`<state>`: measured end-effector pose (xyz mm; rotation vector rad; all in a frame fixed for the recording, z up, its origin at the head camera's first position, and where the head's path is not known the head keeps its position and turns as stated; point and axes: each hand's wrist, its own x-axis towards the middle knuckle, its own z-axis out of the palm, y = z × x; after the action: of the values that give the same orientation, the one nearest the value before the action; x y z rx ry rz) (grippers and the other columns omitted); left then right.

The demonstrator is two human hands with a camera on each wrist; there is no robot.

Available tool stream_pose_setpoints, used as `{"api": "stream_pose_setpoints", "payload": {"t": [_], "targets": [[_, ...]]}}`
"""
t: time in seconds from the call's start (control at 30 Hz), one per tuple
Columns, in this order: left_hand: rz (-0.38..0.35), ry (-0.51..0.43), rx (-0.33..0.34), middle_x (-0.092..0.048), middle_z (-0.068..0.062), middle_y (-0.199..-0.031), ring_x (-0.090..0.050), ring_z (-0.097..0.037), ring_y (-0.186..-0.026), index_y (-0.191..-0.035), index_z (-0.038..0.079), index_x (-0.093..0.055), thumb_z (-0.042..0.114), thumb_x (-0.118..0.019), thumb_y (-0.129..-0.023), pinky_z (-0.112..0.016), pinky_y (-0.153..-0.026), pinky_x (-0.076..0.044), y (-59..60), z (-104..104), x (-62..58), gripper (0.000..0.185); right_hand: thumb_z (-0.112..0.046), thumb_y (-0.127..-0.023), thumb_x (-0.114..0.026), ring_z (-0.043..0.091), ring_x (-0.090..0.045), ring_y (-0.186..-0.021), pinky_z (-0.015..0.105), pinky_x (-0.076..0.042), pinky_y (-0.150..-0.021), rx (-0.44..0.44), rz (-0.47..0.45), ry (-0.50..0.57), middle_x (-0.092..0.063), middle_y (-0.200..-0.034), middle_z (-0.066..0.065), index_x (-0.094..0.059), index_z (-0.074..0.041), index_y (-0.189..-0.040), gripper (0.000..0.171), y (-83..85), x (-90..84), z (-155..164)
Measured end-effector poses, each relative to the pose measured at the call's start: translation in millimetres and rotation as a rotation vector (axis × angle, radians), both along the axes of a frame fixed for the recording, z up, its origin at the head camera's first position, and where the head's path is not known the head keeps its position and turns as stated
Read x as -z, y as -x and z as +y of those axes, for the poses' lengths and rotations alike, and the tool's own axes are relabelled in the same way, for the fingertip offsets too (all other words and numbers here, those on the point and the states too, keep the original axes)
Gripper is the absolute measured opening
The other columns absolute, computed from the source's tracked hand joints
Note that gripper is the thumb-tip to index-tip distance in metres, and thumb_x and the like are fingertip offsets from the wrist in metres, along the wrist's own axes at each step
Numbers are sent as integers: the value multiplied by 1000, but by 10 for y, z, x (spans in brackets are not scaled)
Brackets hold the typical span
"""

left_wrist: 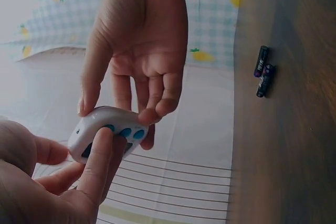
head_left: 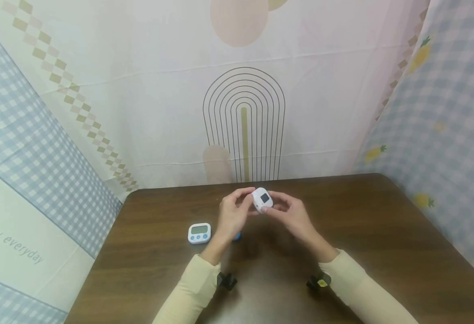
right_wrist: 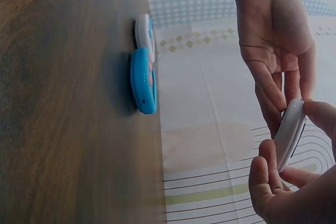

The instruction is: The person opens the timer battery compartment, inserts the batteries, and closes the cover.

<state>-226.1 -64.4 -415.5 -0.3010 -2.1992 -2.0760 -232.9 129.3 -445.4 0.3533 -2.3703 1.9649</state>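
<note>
Both hands hold a white digital timer (head_left: 259,201) above the table, its back with a dark square facing the head camera. My left hand (head_left: 232,215) pinches one side of it. From the other side, my right hand (head_left: 295,217) grips it between thumb and fingers. Blue buttons (left_wrist: 125,132) on the timer's front show in the left wrist view, where left fingers lie across that face. The right wrist view shows the timer (right_wrist: 288,136) nearly edge-on.
A second white timer (head_left: 199,233) with blue buttons lies left of the hands. A blue timer (right_wrist: 142,81) sits by it, mostly hidden behind the left wrist in the head view. Two small dark batteries (left_wrist: 262,72) lie on the wooden table (head_left: 160,265). Patterned cloths hang around it.
</note>
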Motion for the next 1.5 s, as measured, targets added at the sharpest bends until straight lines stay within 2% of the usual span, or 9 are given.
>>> {"api": "stream_pose_setpoints", "payload": {"t": [0.13, 0.27, 0.4, 0.63, 0.8, 0.97, 1.2, 1.4, 1.5], "targets": [[11, -12, 31, -71, -23, -128, -78, -31, -95, -132, -1, -70, -12, -61, -96, -41, -81, -67, -19, 8, -15, 39, -20, -94, -82, 18, -73, -100, 39, -63, -91, -27, -80, 88, -70, -132, 21, -65, -4, -141, 52, 4, -17, 21], [97, 89, 54, -70, -18, -133, -78, -33, -97, -136, 3, -68, -16, -72, -87, -36, -80, -67, -25, 5, 0, 53, -23, -98, -77, 22, -72, -104, 47, -59, -101, -90, -157, 176, -66, -139, 20, -63, -2, -143, 51, -6, -46, 47], [174, 208, 53, -68, -13, -138, -77, -33, -101, -140, 6, -64, -11, -83, -83, -29, -81, -65, -35, 0, 8, 63, -25, -102, -74, 23, -74, -105, 44, -59, -103, -137, -206, 241, -67, -137, 16, -60, 0, -145, 52, -19, -66, 55], [246, 338, -13, -63, -12, -134, -69, -32, -117, -141, 11, -63, -3, -90, -79, -43, -92, -63, -38, 29, 16, 69, -24, -104, -70, 21, -74, -95, 32, -63, -86, -148, -203, 248, -73, -121, 9, -60, 2, -144, 50, -24, -82, 33], [255, 380, 3, -60, -11, -142, -63, -32, -129, -144, 12, -60, 5, -92, -81, -45, -102, -59, -38, 46, 13, 71, -22, -104, -68, 16, -72, -88, 28, -62, -79, -153, -208, 259, -75, -110, 5, -58, 4, -145, 49, -31, -90, 24], [269, 405, 4, -62, -9, -142, -62, -29, -133, -145, 13, -57, 8, -91, -84, -47, -105, -58, -45, 56, 13, 70, -21, -106, -64, 15, -71, -87, 28, -61, -79, -162, -211, 258, -75, -104, 2, -56, 7, -146, 50, -31, -84, 30], [264, 419, 0, -63, -13, -134, -67, -29, -126, -141, 10, -56, 5, -91, -82, -50, -104, -58, -41, 53, 37, 69, -24, -106, -64, 16, -73, -90, 31, -62, -82, -139, -159, 152, -76, -111, 9, -60, 6, -142, 47, -26, -83, 36], [197, 409, 13, -57, -16, -135, -69, -34, -121, -142, 10, -56, 1, -89, -81, -46, -100, -61, -26, 49, 80, 70, -21, -106, -65, 26, -74, -92, 40, -64, -85, -116, -86, 82, -77, -113, 14, -66, 2, -137, 38, -20, -86, 44], [172, 409, 14, -55, -16, -138, -69, -35, -118, -143, 13, -57, 0, -89, -81, -46, -98, -62, -21, 49, 100, 71, -18, -105, -67, 25, -73, -90, 47, -64, -86, -105, -65, 69, -76, -115, 16, -68, 0, -135, 35, -26, -97, 43]]}}
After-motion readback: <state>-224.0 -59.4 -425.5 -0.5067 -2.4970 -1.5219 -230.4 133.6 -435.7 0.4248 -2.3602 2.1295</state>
